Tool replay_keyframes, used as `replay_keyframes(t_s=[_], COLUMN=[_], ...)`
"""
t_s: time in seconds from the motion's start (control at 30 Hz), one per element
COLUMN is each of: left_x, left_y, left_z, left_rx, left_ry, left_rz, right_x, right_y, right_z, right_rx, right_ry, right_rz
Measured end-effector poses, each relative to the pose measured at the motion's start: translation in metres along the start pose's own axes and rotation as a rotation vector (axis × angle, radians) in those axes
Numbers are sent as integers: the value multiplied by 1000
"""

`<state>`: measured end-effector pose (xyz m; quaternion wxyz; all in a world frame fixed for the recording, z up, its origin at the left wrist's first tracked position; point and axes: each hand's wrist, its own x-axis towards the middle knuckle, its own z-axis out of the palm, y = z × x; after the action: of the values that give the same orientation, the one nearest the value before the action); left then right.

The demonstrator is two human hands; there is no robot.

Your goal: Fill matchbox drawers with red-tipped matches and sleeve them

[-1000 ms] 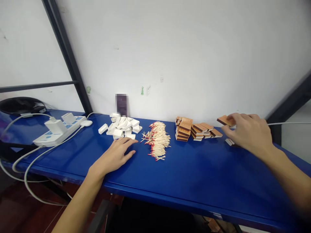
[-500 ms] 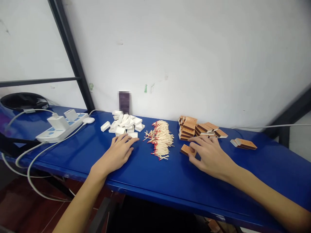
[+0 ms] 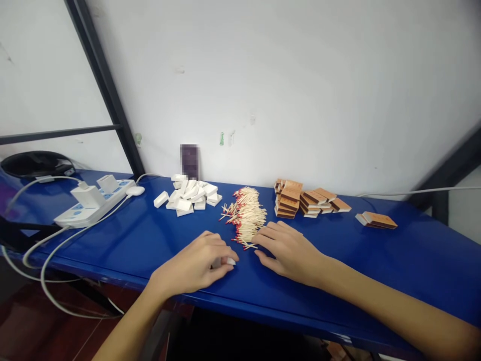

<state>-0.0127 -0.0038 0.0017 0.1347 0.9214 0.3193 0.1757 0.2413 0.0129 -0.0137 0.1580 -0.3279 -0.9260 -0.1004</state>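
Note:
My left hand [image 3: 195, 263] is closed around a small white matchbox tray [image 3: 230, 261]; only one end of it shows past the fingertips. At the lower right of a heap of red-tipped matches [image 3: 250, 210], my right hand [image 3: 287, 248] hovers or rests with its fingers apart and curved, thumb away from them. Its fingertips reach the edge of the heap, and I cannot see a match between them. A pile of white inner trays [image 3: 191, 193] lies beyond my left hand. Stacked brown matchboxes [image 3: 289, 198] stand behind my right hand, which hides the spot where a single box lay.
Two matchboxes [image 3: 379, 220] lie apart on the right of the blue table [image 3: 330, 306]. On the left are a white power strip [image 3: 78, 213] with chargers and cables [image 3: 43, 281]. A dark blurred rectangle [image 3: 190, 160] leans against the wall.
My left hand has come from the tray pile towards me and right, with one white tray. My right hand has left the single matchbox and moved left to the matches.

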Motion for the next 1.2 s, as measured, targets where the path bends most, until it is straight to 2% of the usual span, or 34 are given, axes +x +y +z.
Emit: replay_keyframes(t_s=[0.17,0.4,0.47,0.57,0.63,0.7,0.83,1.0,1.2], left_x=[10,15,14,10,8,9,12,15,16], left_y=[17,22,22,20,19,17,14,13,11], left_z=[10,14,14,14,14,15,17,21,20], left_rx=[70,61,57,37,37,83,201,256,199], left_ry=[-31,-74,-46,76,152,217,170,101,206], left_rz=[142,290,327,342,303,199,-15,-80,-102], right_x=[-1,-5,-5,-6,-6,-7,-8,-9,-9], right_y=[2,8,8,7,7,6,5,4,3], right_z=[9,7,7,9,10,11,10,8,12], right_rx=[58,192,234,297,326,333,301,268,265], right_ry=[-8,-49,-48,-34,-30,-39,-52,-54,-54], right_rz=[39,104,136,177,199,212,208,210,217])
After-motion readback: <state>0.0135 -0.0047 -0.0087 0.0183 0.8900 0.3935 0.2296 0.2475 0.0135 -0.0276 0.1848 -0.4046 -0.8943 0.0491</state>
